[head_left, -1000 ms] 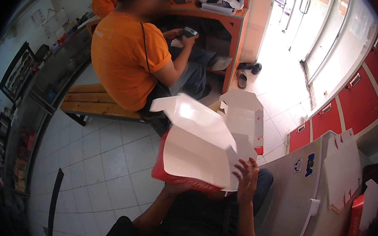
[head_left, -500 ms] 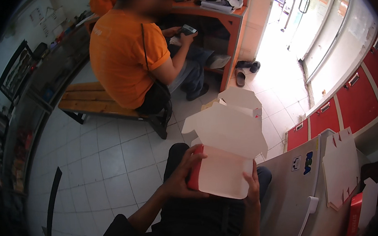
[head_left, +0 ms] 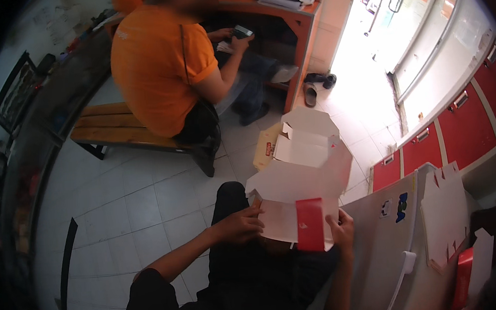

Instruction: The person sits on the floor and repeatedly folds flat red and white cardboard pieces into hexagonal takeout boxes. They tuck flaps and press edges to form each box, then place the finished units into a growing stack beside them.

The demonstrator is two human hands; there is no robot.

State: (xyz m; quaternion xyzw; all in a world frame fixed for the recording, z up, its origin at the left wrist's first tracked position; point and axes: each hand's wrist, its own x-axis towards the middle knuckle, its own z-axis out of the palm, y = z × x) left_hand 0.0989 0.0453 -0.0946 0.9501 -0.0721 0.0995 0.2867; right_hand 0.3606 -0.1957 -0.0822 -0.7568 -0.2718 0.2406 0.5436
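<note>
Left hand (head_left: 239, 225) and right hand (head_left: 342, 229) gripping a white cardboard box (head_left: 298, 195) with red flap, lid opening away, flat box blanks (head_left: 445, 215) lying right.

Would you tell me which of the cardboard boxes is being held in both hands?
The half-folded box over the lap, with one red panel, left hand and right hand gripping it; the flat boxes lie untouched on the table.
</note>
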